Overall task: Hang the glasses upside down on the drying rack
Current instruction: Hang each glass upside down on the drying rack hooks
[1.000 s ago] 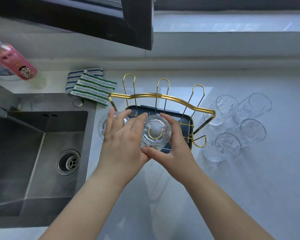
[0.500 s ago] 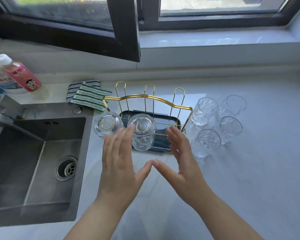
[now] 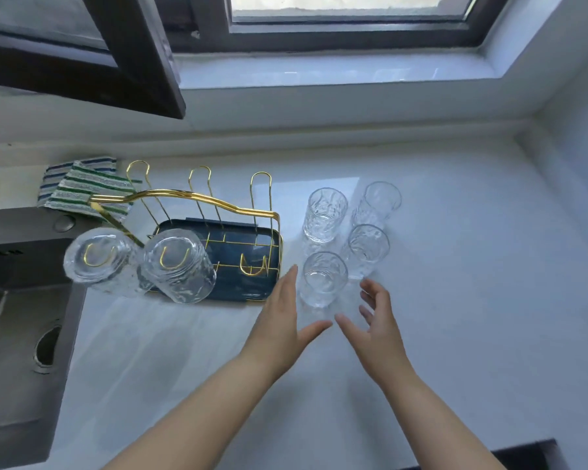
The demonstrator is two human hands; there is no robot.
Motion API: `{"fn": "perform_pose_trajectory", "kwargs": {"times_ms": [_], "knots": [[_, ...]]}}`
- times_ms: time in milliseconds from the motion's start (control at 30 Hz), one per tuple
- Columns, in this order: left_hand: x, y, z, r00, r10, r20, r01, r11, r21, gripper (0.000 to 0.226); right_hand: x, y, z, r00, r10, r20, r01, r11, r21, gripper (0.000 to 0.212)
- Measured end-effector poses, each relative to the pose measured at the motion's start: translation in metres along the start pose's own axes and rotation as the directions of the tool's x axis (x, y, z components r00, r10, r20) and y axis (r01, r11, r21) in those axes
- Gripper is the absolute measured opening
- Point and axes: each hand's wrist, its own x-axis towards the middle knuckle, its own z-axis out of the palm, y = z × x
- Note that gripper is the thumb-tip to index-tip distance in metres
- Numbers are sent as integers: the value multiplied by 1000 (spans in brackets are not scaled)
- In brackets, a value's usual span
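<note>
A gold wire drying rack stands on a dark blue tray. Two clear glasses hang upside down on its front hooks: one at the left, one beside it. A third front hook is bare. Several upright clear glasses stand right of the rack; the nearest sits between my hands. My left hand is open just left of it, my right hand open just right and below it. Neither hand touches the glass.
A steel sink lies at the left, its edge under the leftmost hanging glass. A striped cloth lies behind the rack. An open dark window frame juts over the counter at the back left. White counter stretches to the right.
Both hands let go of the second hung glass and moved right, now flanking the nearest upright glass. The view shifted right as well.
</note>
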Motion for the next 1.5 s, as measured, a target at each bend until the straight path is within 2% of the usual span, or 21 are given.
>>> {"fn": "perform_pose_trajectory", "kwargs": {"times_ms": [100,300,400,567,700,800,867,967,1033,1100,1167,1267,1367,1500], "knots": [[23,5,10,997,-74,2,74,989,-127,95,18,4,-3,995,-13,100,16,1000,-26,73],[49,3,14,994,-99,-45,87,973,-215,99,41,1,0,973,-56,223,59,998,-8,63],[51,4,14,995,-88,-40,76,969,-237,91,44,2,1,973,-60,223,57,998,22,63],[44,13,10,989,-94,-112,65,969,-239,71,43,0,-1,972,-73,224,58,996,71,65],[20,28,-6,989,-61,-133,17,952,-304,67,29,-12,-15,967,-105,231,81,991,110,69],[-6,45,-21,989,16,-145,-68,930,-362,67,12,-25,-32,959,-70,275,18,982,188,74],[-25,55,-29,986,66,-156,-130,884,-449,68,0,-36,-38,922,-29,386,-112,935,337,82],[-48,63,-39,970,154,-190,-235,803,-548,68,-22,-53,-32,800,-92,592,-312,779,543,88],[-57,62,-46,959,172,-226,-276,753,-598,67,-31,-67,-22,778,-147,611,-364,687,629,86],[-62,58,-58,951,166,-261,-293,753,-589,68,-35,-83,-14,795,-163,584,-376,625,685,88],[-66,55,-72,946,161,-280,-293,794,-533,68,-37,-98,-8,825,-174,538,-336,614,714,90],[-70,47,-91,949,136,-284,-244,886,-395,69,-32,-118,-4,878,-193,438,-181,713,678,82],[-69,41,-104,942,116,-314,-184,963,-195,84,-22,-134,3,905,-265,333,64,859,508,79],[-61,39,-115,952,178,-249,-214,968,-127,94,-8,-138,22,882,-365,298,286,918,276,83]]}}
